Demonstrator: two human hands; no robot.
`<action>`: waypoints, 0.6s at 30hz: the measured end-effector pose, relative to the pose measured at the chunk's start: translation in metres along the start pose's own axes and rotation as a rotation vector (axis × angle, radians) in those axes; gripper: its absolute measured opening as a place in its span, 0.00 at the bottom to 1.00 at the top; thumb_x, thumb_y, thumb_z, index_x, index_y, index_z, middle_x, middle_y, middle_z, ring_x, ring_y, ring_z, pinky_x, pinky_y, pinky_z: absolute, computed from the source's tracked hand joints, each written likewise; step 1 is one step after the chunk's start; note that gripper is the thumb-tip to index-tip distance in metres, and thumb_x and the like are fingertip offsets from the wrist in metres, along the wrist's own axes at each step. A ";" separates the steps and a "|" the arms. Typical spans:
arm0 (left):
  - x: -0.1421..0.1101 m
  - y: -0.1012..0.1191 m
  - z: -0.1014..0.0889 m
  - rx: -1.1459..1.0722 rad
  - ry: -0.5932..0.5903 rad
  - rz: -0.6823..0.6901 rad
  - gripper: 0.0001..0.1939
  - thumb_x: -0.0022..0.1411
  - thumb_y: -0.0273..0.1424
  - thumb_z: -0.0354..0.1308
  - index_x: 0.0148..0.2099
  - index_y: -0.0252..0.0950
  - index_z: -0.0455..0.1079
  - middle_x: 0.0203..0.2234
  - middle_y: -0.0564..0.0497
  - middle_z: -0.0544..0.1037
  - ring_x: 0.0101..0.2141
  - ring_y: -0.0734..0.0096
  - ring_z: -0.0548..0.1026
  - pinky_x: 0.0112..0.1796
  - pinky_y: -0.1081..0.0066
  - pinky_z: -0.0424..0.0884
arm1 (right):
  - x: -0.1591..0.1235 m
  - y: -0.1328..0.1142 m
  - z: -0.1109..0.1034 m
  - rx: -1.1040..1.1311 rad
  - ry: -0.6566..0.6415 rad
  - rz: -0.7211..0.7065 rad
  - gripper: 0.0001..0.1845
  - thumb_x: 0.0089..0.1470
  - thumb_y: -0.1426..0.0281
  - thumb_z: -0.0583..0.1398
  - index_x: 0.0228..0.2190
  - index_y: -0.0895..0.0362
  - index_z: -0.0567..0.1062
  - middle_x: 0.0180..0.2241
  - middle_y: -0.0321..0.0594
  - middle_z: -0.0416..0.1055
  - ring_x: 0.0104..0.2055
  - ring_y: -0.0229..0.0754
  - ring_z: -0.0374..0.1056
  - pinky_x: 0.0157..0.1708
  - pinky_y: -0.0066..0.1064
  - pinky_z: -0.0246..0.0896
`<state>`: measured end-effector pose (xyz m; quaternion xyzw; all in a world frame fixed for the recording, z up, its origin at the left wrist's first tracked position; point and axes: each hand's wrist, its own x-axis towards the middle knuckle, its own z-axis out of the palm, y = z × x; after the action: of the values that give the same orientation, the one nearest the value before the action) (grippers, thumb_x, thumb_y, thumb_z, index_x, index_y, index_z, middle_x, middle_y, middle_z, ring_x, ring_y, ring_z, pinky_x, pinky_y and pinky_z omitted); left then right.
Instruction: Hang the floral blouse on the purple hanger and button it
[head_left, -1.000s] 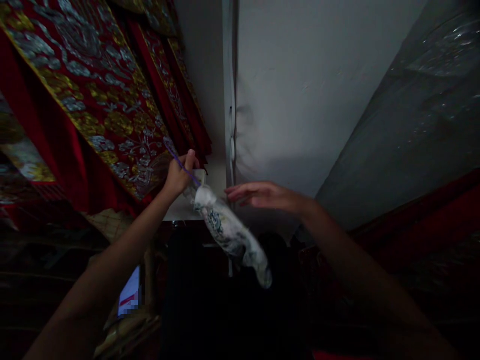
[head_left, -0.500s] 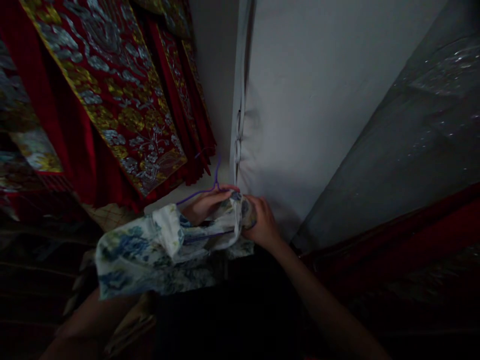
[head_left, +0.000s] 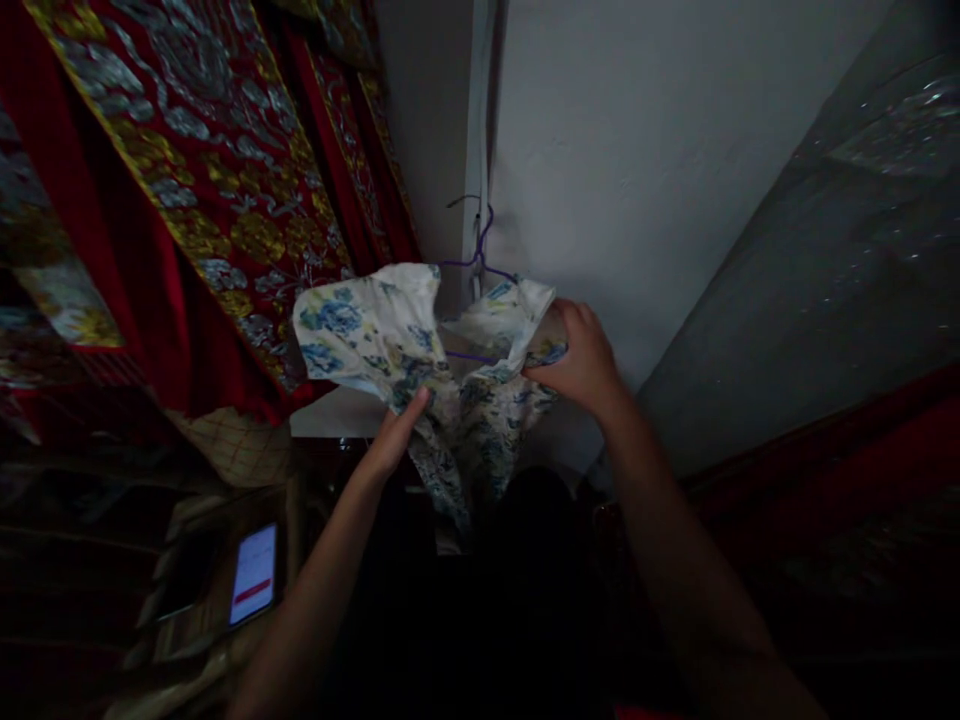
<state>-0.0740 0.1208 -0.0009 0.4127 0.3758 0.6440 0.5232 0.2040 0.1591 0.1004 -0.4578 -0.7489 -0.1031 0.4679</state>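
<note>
1. At 8 o'clock, a lit phone (head_left: pixel 253 573) lies on a wooden stand (head_left: pixel 176 635).
2. The left hand (head_left: pixel 401 430) is mostly closed, thumb on the front of the floral garment (head_left: pixel 480 400), its fingers hidden behind the cloth.
3. The right hand (head_left: pixel 581 360) is partly curled, pinching the garment's shoulder at 3 o'clock between thumb and fingers.
4. The floral garment is at the centre, its long axis running from the neck opening at 12 to the narrowing lower cloth at 6; one sleeve points to 9.
5. The purple hanger (head_left: pixel 480 258) sits in the neck opening, hook towards 12.
6. Beyond are the red embroidered cloth (head_left: pixel 187 150) at 10 and the pale wall (head_left: pixel 637 150) at 1.
</note>
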 end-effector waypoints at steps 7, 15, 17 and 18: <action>-0.046 -0.036 0.011 -0.145 0.110 -0.204 0.33 0.46 0.39 0.76 0.54 0.35 0.75 0.47 0.43 0.82 0.53 0.50 0.77 0.58 0.54 0.68 | -0.087 -0.025 0.011 0.395 0.298 0.233 0.19 0.55 0.61 0.64 0.48 0.54 0.76 0.54 0.48 0.72 0.58 0.53 0.66 0.59 0.49 0.59; -0.072 -0.038 0.037 0.020 0.068 -0.104 0.29 0.48 0.39 0.74 0.51 0.32 0.75 0.45 0.43 0.82 0.48 0.54 0.80 0.55 0.57 0.70 | -0.132 -0.085 0.069 0.892 -0.226 0.586 0.16 0.59 0.56 0.60 0.27 0.54 0.68 0.23 0.31 0.63 0.26 0.37 0.62 0.27 0.28 0.56; -0.074 -0.035 0.037 0.061 0.045 -0.072 0.29 0.48 0.39 0.73 0.51 0.33 0.76 0.47 0.42 0.82 0.50 0.53 0.79 0.56 0.57 0.69 | -0.127 -0.083 0.066 0.871 -0.247 0.541 0.17 0.61 0.57 0.58 0.26 0.54 0.67 0.22 0.31 0.60 0.26 0.36 0.59 0.27 0.28 0.54; -0.074 -0.032 0.037 0.079 0.031 -0.058 0.29 0.48 0.38 0.73 0.52 0.33 0.76 0.48 0.42 0.81 0.50 0.53 0.78 0.57 0.57 0.68 | -0.125 -0.081 0.064 0.870 -0.266 0.523 0.17 0.61 0.57 0.58 0.26 0.55 0.67 0.22 0.31 0.60 0.26 0.36 0.58 0.27 0.28 0.53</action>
<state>-0.0199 0.0550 -0.0269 0.4117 0.4207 0.6195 0.5193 0.1201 0.0772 -0.0115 -0.4018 -0.6362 0.3969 0.5257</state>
